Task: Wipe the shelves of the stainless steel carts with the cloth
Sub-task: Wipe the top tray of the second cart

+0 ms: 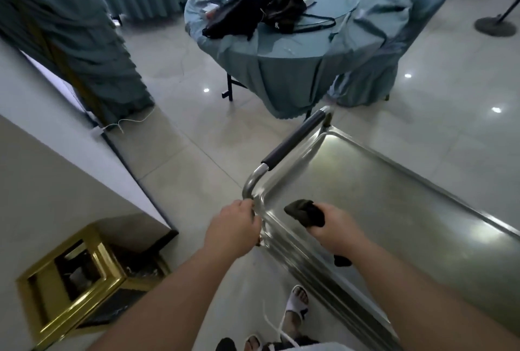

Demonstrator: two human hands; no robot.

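A person stands over a stainless steel cart, lower right of the frame, its top shelf bare and glossy under ceiling lights. The right hand has its fingers curled round a dark cloth, bunched at the shelf's near corner; whether the cloth is actually touching the steel is hard to tell from this angle. The left hand grips the cart's tubular frame just below the padded handle. The cloth looks soft and light, best kept wadded in the palm and pressed flat. The steel is likely slick and the cart may roll, so a steadying hold on the frame seems sensible. A round cloth-draped desk stands at upper centre.
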